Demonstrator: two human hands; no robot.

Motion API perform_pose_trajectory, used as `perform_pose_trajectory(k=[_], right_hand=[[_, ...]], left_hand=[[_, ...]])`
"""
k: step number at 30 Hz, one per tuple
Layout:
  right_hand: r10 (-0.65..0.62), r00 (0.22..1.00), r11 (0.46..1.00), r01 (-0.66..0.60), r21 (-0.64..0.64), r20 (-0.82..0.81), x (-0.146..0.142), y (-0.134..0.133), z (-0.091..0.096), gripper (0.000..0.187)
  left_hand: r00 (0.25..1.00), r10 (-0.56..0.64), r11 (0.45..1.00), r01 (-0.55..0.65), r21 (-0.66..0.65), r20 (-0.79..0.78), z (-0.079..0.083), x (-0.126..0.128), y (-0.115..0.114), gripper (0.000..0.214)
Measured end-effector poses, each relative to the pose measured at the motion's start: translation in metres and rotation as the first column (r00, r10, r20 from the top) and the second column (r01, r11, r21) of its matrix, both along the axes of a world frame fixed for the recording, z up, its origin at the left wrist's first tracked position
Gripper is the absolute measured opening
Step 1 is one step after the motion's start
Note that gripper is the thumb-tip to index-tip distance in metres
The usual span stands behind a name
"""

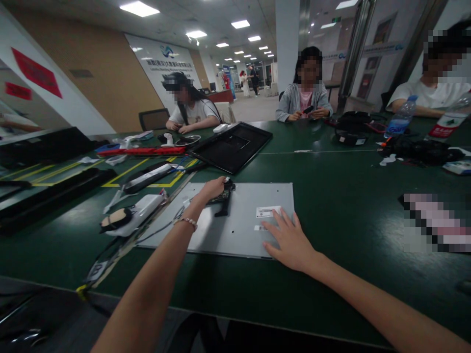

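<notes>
A grey metal panel (235, 230) lies flat on the green table in front of me, with white labels (268, 212) on it. My right hand (289, 240) rests flat on the panel's near right part, fingers spread. My left hand (214, 188) reaches to the panel's far edge, fingers curled over a small black circuit part (222, 198) that sits there. A bead bracelet is on my left wrist.
A black monitor back shell (235, 146) lies beyond the panel. White tools and cables (136, 211) lie at left by yellow floor-tape lines. Three people sit at the table's far side; water bottles (401, 117) and black gear are at right.
</notes>
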State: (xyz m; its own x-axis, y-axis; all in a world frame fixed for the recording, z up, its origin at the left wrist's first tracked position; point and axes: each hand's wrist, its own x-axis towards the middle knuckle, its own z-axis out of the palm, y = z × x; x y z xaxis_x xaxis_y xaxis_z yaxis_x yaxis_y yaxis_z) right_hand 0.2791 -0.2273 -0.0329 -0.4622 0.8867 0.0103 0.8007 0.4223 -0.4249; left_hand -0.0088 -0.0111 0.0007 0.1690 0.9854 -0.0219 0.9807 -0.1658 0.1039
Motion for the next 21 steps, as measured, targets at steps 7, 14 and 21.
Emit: perform_pose_trajectory(k=[7,14,21], right_hand=[[-0.005,1.000,1.000,0.005,-0.007,0.007,-0.001,-0.001,0.002,0.062],[-0.001,1.000,1.000,0.001,-0.001,0.018,0.000,-0.002,0.001,0.060],[-0.002,1.000,1.000,0.002,-0.003,0.030,0.000,-0.002,-0.003,0.062]], left_hand=[[1.000,-0.014,0.999,0.014,0.032,0.001,0.006,-0.004,0.009,0.052],[0.999,-0.033,0.988,0.035,0.152,-0.019,0.035,-0.050,-0.008,0.045],[0.996,-0.081,0.993,0.082,0.084,-0.023,0.031,-0.108,-0.061,0.049]])
